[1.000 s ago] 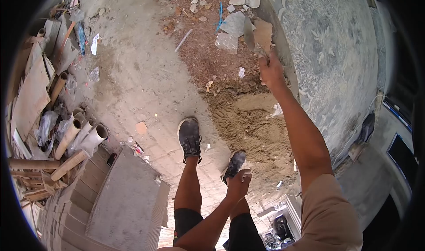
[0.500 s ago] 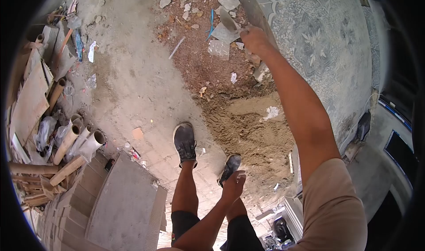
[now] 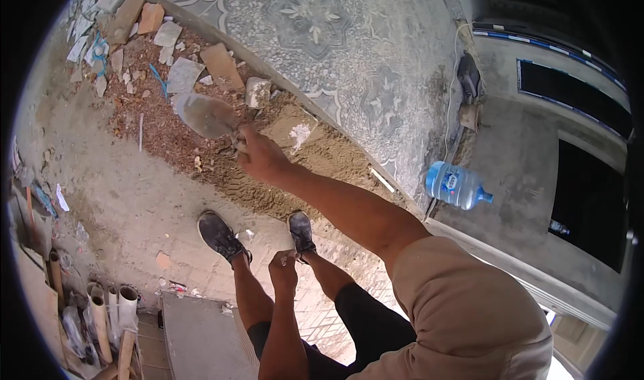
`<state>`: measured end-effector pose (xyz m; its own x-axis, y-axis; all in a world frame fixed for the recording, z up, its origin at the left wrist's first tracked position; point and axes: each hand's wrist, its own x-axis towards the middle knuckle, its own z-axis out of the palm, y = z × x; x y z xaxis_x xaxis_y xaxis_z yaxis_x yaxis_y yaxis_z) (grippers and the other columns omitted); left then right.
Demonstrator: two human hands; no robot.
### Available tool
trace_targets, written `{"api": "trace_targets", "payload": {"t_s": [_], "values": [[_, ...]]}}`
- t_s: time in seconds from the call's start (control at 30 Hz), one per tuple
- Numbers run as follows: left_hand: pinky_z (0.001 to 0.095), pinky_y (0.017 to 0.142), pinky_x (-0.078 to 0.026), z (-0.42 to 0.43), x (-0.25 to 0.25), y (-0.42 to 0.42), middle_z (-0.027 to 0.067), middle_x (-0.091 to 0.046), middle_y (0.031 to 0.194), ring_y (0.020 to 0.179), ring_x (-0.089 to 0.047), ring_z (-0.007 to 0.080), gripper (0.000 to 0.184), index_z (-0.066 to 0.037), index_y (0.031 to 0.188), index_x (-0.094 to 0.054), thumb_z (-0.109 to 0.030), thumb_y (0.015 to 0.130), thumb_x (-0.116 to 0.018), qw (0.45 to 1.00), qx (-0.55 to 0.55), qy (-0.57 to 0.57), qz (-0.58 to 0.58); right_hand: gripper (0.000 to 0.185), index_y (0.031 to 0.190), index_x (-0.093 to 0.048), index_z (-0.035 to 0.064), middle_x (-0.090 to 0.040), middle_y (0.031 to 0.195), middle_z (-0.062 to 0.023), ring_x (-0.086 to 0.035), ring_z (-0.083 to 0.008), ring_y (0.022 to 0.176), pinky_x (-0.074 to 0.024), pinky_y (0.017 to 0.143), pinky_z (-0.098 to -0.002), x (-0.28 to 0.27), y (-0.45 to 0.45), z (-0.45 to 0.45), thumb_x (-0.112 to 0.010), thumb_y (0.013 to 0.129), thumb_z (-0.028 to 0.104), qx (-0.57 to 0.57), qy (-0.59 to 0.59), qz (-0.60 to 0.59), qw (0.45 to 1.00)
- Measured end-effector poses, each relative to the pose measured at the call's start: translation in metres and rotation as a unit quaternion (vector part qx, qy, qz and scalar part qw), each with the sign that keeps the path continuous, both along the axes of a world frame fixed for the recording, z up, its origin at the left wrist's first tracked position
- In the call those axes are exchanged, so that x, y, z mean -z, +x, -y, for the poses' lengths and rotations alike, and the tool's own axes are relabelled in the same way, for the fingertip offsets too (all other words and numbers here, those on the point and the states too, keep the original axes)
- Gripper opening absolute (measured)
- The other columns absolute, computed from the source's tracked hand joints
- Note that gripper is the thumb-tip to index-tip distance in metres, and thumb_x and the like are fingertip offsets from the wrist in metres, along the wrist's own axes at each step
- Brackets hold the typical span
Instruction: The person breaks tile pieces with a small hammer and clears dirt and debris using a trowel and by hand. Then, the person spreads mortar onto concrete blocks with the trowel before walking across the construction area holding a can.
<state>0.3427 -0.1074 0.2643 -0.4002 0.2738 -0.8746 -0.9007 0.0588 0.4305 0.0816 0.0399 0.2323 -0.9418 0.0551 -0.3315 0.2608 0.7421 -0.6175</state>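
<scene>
My right hand (image 3: 260, 154) is closed round the handle of a trowel (image 3: 206, 116), whose broad grey blade points to the upper left above reddish rubble. Damp brown sand (image 3: 322, 158) lies beside and below that hand, along the kerb. My left hand (image 3: 283, 267) hangs in front of my legs, near my shoe (image 3: 301, 232), with its fingers curled in; whether something small is between them is hard to tell. A whitish stone block (image 3: 257, 93) and an orange-brown tile piece (image 3: 222, 67) lie just beyond the trowel blade.
A patterned stone floor (image 3: 362, 38) lies beyond the kerb. On the right is a blue water bottle (image 3: 456, 185). Cardboard tubes (image 3: 127, 306) stand at the lower left beside a grey slab (image 3: 201, 336). Broken tiles (image 3: 125, 19) lie at the upper left.
The view has swung to the right, bringing the water bottle into sight. My right hand has drawn the trowel back from the broken tiles towards the sand. My left hand stays low.
</scene>
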Motion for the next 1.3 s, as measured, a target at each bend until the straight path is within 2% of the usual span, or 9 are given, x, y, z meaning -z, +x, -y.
{"api": "trace_targets", "payload": {"t_s": [0.17, 0.27, 0.37, 0.57, 0.63, 0.73, 0.87, 1.03, 1.3], "values": [[0.0295, 0.061, -0.05, 0.035, -0.043, 0.006, 0.01, -0.065, 0.067, 0.06, -0.062, 0.0158, 0.024, -0.001, 0.075, -0.06, -0.017, 0.091, -0.068, 0.998, 0.025, -0.049, 0.001, 0.031, 0.098, -0.061, -0.0003, -0.066, 0.082, -0.0266, -0.067, -0.0438, 0.082, -0.0523, 0.075, -0.0531, -0.083, 0.129, -0.06, -0.056, 0.086, 0.028, 0.1, -0.022, 0.302, 0.948], [0.0305, 0.056, -0.049, 0.06, -0.1, -0.01, 0.0088, -0.061, 0.063, 0.054, -0.058, 0.0152, 0.027, -0.001, 0.074, -0.058, -0.02, 0.093, -0.066, 0.986, -0.071, -0.143, 0.04, 0.029, 0.1, -0.061, -0.0018, -0.067, 0.084, -0.025, -0.068, -0.0415, 0.081, -0.0532, 0.072, -0.0487, -0.126, 0.206, -0.107, -0.06, 0.084, 0.022, 0.099, 0.079, 0.314, 0.941], [0.0304, 0.057, -0.05, 0.127, -0.133, -0.004, 0.0103, -0.062, 0.068, 0.053, -0.058, 0.017, 0.022, 0.001, 0.079, -0.059, -0.015, 0.094, -0.059, 0.983, 0.03, -0.164, -0.08, 0.032, 0.104, -0.059, -0.0019, -0.068, 0.085, -0.0242, -0.068, -0.0403, 0.076, -0.0544, 0.067, -0.048, -0.174, 0.264, -0.145, -0.062, 0.081, 0.021, 0.126, 0.157, 0.31, 0.929], [0.0396, 0.065, -0.053, 0.233, -0.218, 0.08, 0.0153, -0.068, 0.078, 0.065, -0.067, 0.0256, 0.014, -0.002, 0.095, -0.067, -0.008, 0.086, -0.058, 0.887, 0.165, -0.391, -0.181, 0.03, 0.089, -0.06, 0.0003, -0.056, 0.06, -0.0113, -0.058, -0.0274, 0.05, -0.0477, 0.046, -0.0449, -0.261, 0.303, -0.202, -0.06, 0.089, 0.03, 0.374, -0.072, 0.42, 0.824], [0.0418, 0.074, -0.054, 0.232, -0.262, 0.127, 0.0195, -0.07, 0.085, 0.082, -0.069, 0.0336, 0.02, -0.008, 0.103, -0.069, -0.014, 0.085, -0.062, 0.875, 0.141, -0.456, -0.085, 0.03, 0.086, -0.061, 0.0049, -0.054, 0.061, -0.0102, -0.057, -0.0258, 0.05, -0.0464, 0.046, -0.047, -0.265, 0.31, -0.228, -0.062, 0.09, 0.034, 0.322, -0.086, 0.446, 0.831], [0.034, 0.059, -0.053, 0.195, -0.304, 0.204, 0.0144, -0.07, 0.074, 0.067, -0.068, 0.0223, 0.021, 0.0, 0.101, -0.066, -0.014, 0.087, -0.063, 0.856, 0.05, -0.513, -0.039, 0.023, 0.09, -0.056, 0.0062, -0.05, 0.059, -0.0067, -0.051, -0.0211, 0.043, -0.0448, 0.041, -0.0415, -0.301, 0.298, -0.238, -0.058, 0.092, 0.029, 0.244, -0.171, 0.364, 0.883], [0.0344, 0.061, -0.053, 0.117, -0.356, 0.262, 0.0127, -0.069, 0.079, 0.07, -0.068, 0.0209, 0.027, 0.004, 0.103, -0.064, -0.02, 0.092, -0.062, 0.917, -0.194, -0.35, 0.012, 0.024, 0.106, -0.056, 0.01, -0.049, 0.06, -0.0051, -0.051, -0.0174, 0.041, -0.0458, 0.037, -0.0351, -0.385, 0.256, -0.192, -0.058, 0.097, 0.032, 0.121, -0.252, 0.253, 0.926], [0.0294, 0.062, -0.047, 0.061, -0.377, 0.286, 0.0098, -0.068, 0.08, 0.07, -0.062, 0.0156, 0.021, -0.001, 0.094, -0.062, -0.021, 0.094, -0.062, 0.913, -0.223, -0.333, -0.077, 0.024, 0.102, -0.055, 0.0048, -0.051, 0.062, -0.0013, -0.048, -0.0114, 0.046, -0.0418, 0.044, -0.0292, -0.514, 0.211, -0.125, -0.054, 0.099, 0.029, 0.001, -0.375, 0.261, 0.889], [0.0302, 0.073, -0.051, 0.041, -0.41, 0.316, 0.0066, -0.068, 0.084, 0.078, -0.063, 0.0154, 0.022, 0.001, 0.099, -0.064, -0.021, 0.094, -0.064, 0.858, -0.317, -0.34, -0.22, 0.014, 0.105, -0.048, 0.0049, -0.05, 0.068, -0.0022, -0.049, -0.0118, 0.046, -0.043, 0.04, -0.028, -0.52, 0.261, -0.117, -0.054, 0.097, 0.014, -0.139, -0.34, 0.095, 0.925]]}}
